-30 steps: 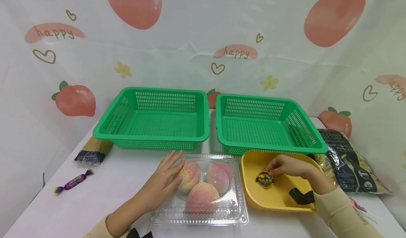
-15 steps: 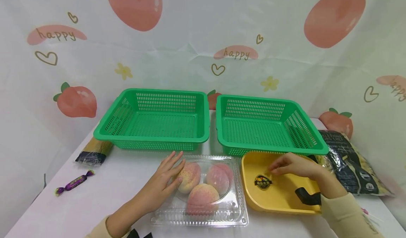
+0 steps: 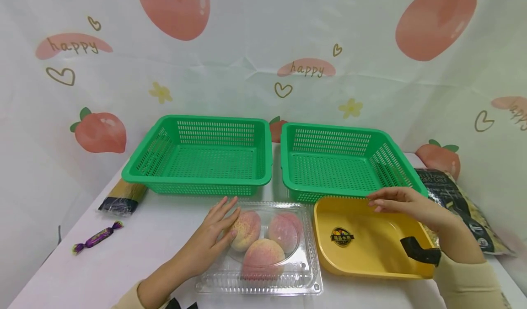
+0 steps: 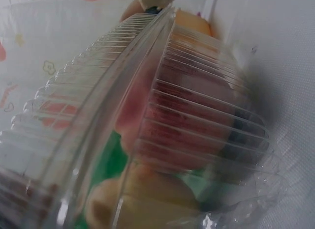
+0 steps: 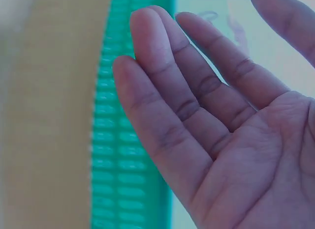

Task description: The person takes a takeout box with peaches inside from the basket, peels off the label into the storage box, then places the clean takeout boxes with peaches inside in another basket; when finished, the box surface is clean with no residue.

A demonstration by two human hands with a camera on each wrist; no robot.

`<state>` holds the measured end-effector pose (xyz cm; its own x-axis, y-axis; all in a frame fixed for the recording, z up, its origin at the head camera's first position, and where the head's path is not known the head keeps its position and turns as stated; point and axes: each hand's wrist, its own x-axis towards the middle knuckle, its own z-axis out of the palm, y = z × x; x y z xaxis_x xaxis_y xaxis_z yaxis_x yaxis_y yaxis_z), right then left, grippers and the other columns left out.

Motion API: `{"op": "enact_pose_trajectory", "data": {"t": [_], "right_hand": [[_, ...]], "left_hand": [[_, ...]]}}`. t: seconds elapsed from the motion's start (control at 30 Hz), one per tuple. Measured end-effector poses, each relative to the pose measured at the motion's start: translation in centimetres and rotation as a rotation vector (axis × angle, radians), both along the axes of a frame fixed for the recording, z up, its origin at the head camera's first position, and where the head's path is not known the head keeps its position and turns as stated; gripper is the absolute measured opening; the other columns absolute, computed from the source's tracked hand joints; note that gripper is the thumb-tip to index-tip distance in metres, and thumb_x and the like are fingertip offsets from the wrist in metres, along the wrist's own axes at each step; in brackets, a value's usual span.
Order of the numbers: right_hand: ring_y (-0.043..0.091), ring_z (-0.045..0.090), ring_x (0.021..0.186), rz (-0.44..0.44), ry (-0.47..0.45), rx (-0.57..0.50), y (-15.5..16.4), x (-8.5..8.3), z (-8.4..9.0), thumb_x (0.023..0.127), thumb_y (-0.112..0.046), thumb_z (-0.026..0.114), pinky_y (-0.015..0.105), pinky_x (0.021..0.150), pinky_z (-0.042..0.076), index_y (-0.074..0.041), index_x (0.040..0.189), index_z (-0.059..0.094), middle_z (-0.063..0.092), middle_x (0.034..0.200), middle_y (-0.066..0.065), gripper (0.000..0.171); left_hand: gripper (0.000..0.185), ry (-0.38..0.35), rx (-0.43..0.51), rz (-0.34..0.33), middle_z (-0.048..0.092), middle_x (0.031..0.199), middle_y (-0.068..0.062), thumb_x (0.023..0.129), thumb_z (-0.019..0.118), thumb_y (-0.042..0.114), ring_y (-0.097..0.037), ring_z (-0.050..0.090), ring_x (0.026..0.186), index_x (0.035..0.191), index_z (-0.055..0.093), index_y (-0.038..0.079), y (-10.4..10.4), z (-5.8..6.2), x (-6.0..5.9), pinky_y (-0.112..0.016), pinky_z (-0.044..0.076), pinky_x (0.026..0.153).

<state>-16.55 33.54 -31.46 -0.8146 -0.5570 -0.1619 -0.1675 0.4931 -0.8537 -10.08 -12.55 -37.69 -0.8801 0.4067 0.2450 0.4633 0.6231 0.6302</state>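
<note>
A clear plastic box (image 3: 302, 279) with three peaches (image 3: 263, 258) in it lies on the table in the head view. My left hand (image 3: 212, 238) rests on its left side, fingers straight. The left wrist view looks along the box's ribbed edge (image 4: 197, 99), and the hand is out of sight there. To the right of the box is a yellow basin (image 3: 370, 269) with a round dark sticker (image 3: 342, 237) bearing a fruit picture inside it. Over the basin's far right part hovers my right hand (image 3: 416, 208). Its fingers are nearly straight and the palm (image 5: 246, 165) holds nothing.
Two green mesh baskets, a left one (image 3: 197, 181) and a right one (image 3: 354, 192), stand behind. A purple wrapped candy (image 3: 97, 238) and a bagged brown packet (image 3: 123, 196) lie left. A black printed food bag (image 3: 454, 199) lies on the right.
My right hand has let go of the sticker, which stays in the basin. The hand has moved up and to the right. The left hand has stayed on the box.
</note>
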Motion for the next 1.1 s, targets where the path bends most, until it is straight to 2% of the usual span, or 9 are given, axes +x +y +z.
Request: {"op": "enact_pose_trajectory", "data": {"t": [0.23, 0.33, 0.43, 0.6, 0.77, 0.87, 0.97, 1.1], "right_hand": [[0.005, 0.063, 0.095, -0.036, 0.151, 0.05, 1.0, -0.4, 1.9, 0.099, -0.008, 0.041, 0.016, 0.081, 0.052, 0.003, 0.125, 0.053, 0.068, 0.105, -0.008, 0.03], [0.003, 0.063, 0.098, -0.046, 0.184, 0.054, 1.2, -0.7, 2.7, 0.099, -0.007, 0.041, 0.014, 0.082, 0.05, -0.003, 0.124, 0.055, 0.068, 0.106, -0.007, 0.029], [0.003, 0.064, 0.099, -0.042, 0.207, 0.025, 1.4, -1.2, 3.3, 0.099, -0.005, 0.041, 0.014, 0.083, 0.05, -0.002, 0.124, 0.055, 0.068, 0.108, -0.009, 0.029], [0.002, 0.063, 0.101, -0.052, 0.221, -0.016, 1.7, -2.4, 4.1, 0.099, -0.005, 0.04, 0.013, 0.083, 0.05, -0.002, 0.127, 0.053, 0.065, 0.113, -0.015, 0.031], [0.0, 0.061, 0.105, -0.083, 0.234, -0.048, 2.3, -3.9, 4.5, 0.1, -0.007, 0.038, 0.009, 0.085, 0.048, 0.003, 0.129, 0.049, 0.064, 0.114, -0.016, 0.033], [0.0, 0.06, 0.107, -0.119, 0.228, -0.108, 2.7, -4.7, 4.5, 0.1, -0.007, 0.038, 0.009, 0.087, 0.047, 0.005, 0.13, 0.048, 0.064, 0.115, -0.015, 0.033], [-0.001, 0.058, 0.11, -0.13, 0.204, -0.215, 3.3, -5.5, 4.3, 0.101, -0.006, 0.036, 0.009, 0.088, 0.046, 0.005, 0.131, 0.046, 0.064, 0.118, -0.013, 0.034], [-0.004, 0.056, 0.111, -0.164, 0.165, -0.294, 4.1, -6.4, 3.8, 0.101, -0.007, 0.033, 0.008, 0.089, 0.044, -0.003, 0.134, 0.046, 0.061, 0.12, -0.015, 0.035]], "left_hand": [[0.047, 0.0, -0.005, 0.004, 0.025, 0.154, -0.005, 0.096, 0.051, 0.023, -0.035, 0.015, 0.143, 0.136, 0.044, -0.002, 0.0, 0.0, 0.0, -0.062, 0.012, 0.111], [0.047, -0.003, -0.004, 0.006, 0.025, 0.154, -0.005, 0.096, 0.051, 0.023, -0.035, 0.015, 0.143, 0.135, 0.044, -0.002, 0.0, 0.0, 0.0, -0.061, 0.012, 0.112], [0.047, -0.002, 0.0, 0.007, 0.025, 0.153, -0.006, 0.096, 0.051, 0.022, -0.035, 0.015, 0.143, 0.135, 0.044, -0.002, 0.0, 0.0, 0.0, -0.061, 0.012, 0.112], [0.046, 0.008, 0.009, 0.007, 0.027, 0.153, -0.006, 0.095, 0.052, 0.02, -0.036, 0.016, 0.142, 0.134, 0.045, -0.003, -0.1, 0.0, 0.0, -0.061, 0.013, 0.112], [0.046, 0.014, 0.006, 0.007, 0.027, 0.153, -0.006, 0.095, 0.052, 0.02, -0.036, 0.017, 0.142, 0.134, 0.045, -0.003, -0.1, -0.1, 0.0, -0.061, 0.014, 0.112], [0.046, 0.017, 0.006, 0.006, 0.027, 0.153, -0.006, 0.095, 0.052, 0.02, -0.036, 0.017, 0.142, 0.134, 0.045, -0.003, 0.0, -0.1, 0.0, -0.061, 0.014, 0.112], [0.046, 0.015, 0.005, 0.007, 0.027, 0.153, -0.007, 0.095, 0.052, 0.02, -0.035, 0.017, 0.142, 0.134, 0.045, -0.003, 0.0, -0.1, 0.0, -0.061, 0.014, 0.111], [0.046, 0.007, 0.005, 0.01, 0.027, 0.153, -0.006, 0.095, 0.052, 0.021, -0.035, 0.016, 0.143, 0.134, 0.045, -0.003, 0.1, 0.0, 0.0, -0.062, 0.013, 0.111]]}}
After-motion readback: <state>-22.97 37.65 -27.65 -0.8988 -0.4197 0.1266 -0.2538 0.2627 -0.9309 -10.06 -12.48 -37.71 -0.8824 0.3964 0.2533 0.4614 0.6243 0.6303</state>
